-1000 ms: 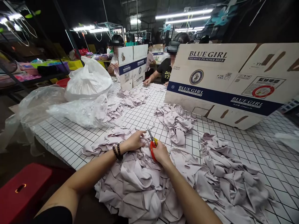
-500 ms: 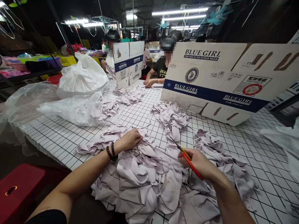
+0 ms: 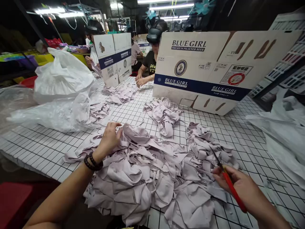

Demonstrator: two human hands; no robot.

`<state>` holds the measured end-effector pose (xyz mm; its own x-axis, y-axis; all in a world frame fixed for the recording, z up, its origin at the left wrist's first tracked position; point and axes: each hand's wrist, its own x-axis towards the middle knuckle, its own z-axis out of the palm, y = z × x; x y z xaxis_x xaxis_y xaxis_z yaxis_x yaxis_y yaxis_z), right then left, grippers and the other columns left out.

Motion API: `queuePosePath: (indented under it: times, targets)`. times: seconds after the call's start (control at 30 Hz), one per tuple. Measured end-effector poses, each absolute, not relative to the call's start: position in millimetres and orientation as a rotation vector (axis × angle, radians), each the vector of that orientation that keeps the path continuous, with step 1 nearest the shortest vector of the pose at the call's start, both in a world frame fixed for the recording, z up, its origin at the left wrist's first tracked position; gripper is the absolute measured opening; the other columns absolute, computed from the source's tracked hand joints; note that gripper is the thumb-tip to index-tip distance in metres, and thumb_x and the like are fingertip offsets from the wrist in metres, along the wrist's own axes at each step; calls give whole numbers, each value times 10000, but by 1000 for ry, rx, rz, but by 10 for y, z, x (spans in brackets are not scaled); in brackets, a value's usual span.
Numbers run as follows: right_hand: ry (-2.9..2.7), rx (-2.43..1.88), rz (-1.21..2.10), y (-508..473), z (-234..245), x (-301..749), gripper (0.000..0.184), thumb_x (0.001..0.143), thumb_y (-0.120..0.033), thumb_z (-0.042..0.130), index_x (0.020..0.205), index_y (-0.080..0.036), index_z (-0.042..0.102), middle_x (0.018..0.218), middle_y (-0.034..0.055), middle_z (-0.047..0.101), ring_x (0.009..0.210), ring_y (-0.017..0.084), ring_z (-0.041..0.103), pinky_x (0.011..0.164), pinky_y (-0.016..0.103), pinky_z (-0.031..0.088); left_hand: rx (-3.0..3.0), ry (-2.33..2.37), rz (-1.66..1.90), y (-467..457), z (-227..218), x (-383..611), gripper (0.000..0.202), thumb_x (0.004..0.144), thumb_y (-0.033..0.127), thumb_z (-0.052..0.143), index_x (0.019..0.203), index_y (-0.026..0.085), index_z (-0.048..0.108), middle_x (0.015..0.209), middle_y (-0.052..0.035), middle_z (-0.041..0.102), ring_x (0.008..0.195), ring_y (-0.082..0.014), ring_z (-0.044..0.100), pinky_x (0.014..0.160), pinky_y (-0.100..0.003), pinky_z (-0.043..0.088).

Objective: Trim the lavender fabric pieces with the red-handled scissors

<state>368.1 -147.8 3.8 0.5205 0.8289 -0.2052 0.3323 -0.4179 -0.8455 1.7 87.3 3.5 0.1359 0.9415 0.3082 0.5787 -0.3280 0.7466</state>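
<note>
A large heap of pale lilac fabric pieces (image 3: 128, 178) spreads over the near side of the table. At its far left edge, my left hand (image 3: 110, 138) has its fingers closed on a fabric piece (image 3: 135, 133) that is lifted slightly off the heap. My right hand (image 3: 247, 190) is at the heap's right side, holding red-handled scissors (image 3: 231, 186) whose dark blades point away to the upper left. Whether the right fingers also touch cloth is hard to see. Smaller fabric piles (image 3: 164, 114) lie farther back and to the right.
A white Blue Girl cardboard sheet (image 3: 197, 68) stands across the table (image 3: 133, 116), with a smaller one (image 3: 114, 60) to its left. White plastic bags (image 3: 62, 76) sit at the left, another (image 3: 286, 127) at the right. A co-worker (image 3: 150, 65) sits opposite. A red stool (image 3: 21, 200) is lower left.
My left hand has moved left, raising a fabric piece's edge. My right hand has moved right and nearer with the scissors. The camera view has shifted to the right.
</note>
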Motion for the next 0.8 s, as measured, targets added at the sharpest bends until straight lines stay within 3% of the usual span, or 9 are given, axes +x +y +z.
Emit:
queuePosePath:
  times: [0.13, 0.23, 0.33, 0.43, 0.53, 0.63, 0.7, 0.8]
  targets:
    - [-909, -1884, 998, -1527, 93, 3547, 285, 539, -406, 814, 715, -227, 679, 682, 61, 656, 682, 256, 639, 569, 322, 522, 2296, 1229, 939, 498, -1, 325, 254, 873, 219, 545, 1119, 161, 569, 1056, -114, 562, 984, -254, 562, 882, -432, 496]
    - [-887, -1801, 962, -1516, 238, 3422, 312, 538, -448, 815, 718, -235, 676, 674, 46, 631, 645, 224, 609, 543, 300, 518, 2424, 742, 664, 221, -59, 700, 246, 884, 206, 538, 1126, 201, 586, 1132, -105, 551, 1046, -241, 555, 906, -398, 493]
    - [-887, -1729, 930, -1506, 417, 3326, 338, 492, -475, 834, 667, -236, 672, 644, 40, 605, 593, 204, 572, 523, 299, 512, 2352, 746, 592, 119, -118, 991, 207, 852, 196, 557, 1051, 190, 615, 1070, -101, 548, 930, -229, 564, 826, -380, 499]
    - [-910, -1698, 903, -1546, 525, 3278, 322, 501, -473, 840, 642, -236, 674, 646, 44, 604, 598, 202, 571, 515, 288, 502, 1892, 908, 558, 141, -121, 1087, 74, 818, 233, 601, 847, 170, 626, 912, -65, 571, 786, -190, 546, 774, -346, 486]
    - [-886, -1656, 905, -1615, 496, 3279, 303, 562, -469, 829, 688, -236, 684, 667, 41, 609, 585, 183, 563, 515, 276, 492, 1423, 865, 317, 123, -105, 1078, 208, 823, 326, 614, 733, 140, 633, 763, -62, 625, 665, -170, 562, 678, -318, 504]
    - [-802, -1560, 1042, -1655, 394, 3279, 301, 643, -477, 796, 788, -238, 683, 609, 13, 569, 496, 145, 494, 448, 261, 432, 1086, 725, 162, -37, -146, 1132, 340, 926, 383, 462, 913, 108, 661, 939, -124, 698, 691, -163, 633, 686, -316, 538]
    - [-742, -1457, 1132, -1656, 361, 3243, 290, 674, -475, 779, 782, -229, 669, 544, -8, 521, 445, 124, 436, 406, 250, 373, 692, 658, 284, -186, -214, 1235, 350, 980, 356, 371, 1019, 121, 628, 1121, -137, 668, 763, -137, 657, 725, -278, 537]
    - [-692, -1308, 1163, -1653, 433, 3124, 264, 678, -427, 783, 738, -207, 651, 501, -27, 485, 410, 96, 392, 409, 244, 341, 88, 561, 542, -338, -320, 1415, 284, 1005, 294, 355, 1037, 139, 591, 1163, -118, 651, 692, -97, 631, 636, -219, 512]
